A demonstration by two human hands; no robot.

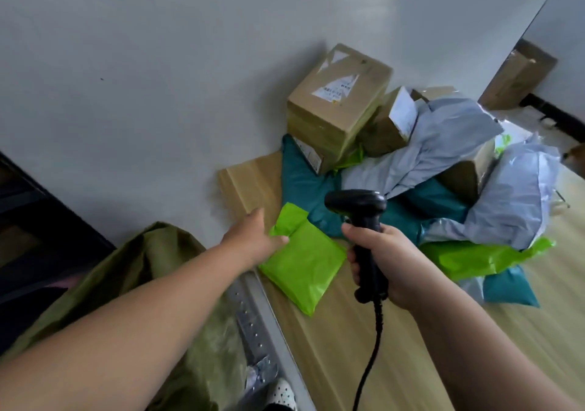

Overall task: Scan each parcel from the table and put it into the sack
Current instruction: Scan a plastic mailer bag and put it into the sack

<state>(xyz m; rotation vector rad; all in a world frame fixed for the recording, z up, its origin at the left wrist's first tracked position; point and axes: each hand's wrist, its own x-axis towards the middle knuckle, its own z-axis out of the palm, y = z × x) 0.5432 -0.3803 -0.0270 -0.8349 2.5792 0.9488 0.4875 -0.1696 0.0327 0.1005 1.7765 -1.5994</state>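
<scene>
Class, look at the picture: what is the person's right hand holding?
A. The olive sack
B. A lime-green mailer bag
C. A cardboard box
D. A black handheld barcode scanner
D: the right hand is wrapped around the handle of the black corded scanner, while the left hand touches the lime-green parcel on the table.

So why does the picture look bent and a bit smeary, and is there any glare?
Head view: the wide lens bows the table edge and tilts the wall. Motion blur softens the far-right parcels and the box label, which cannot be read. The left hand on the green parcel and the right hand gripping the scanner are fairly sharp. Light is soft and even, with faint sheen on the grey bags.
</scene>
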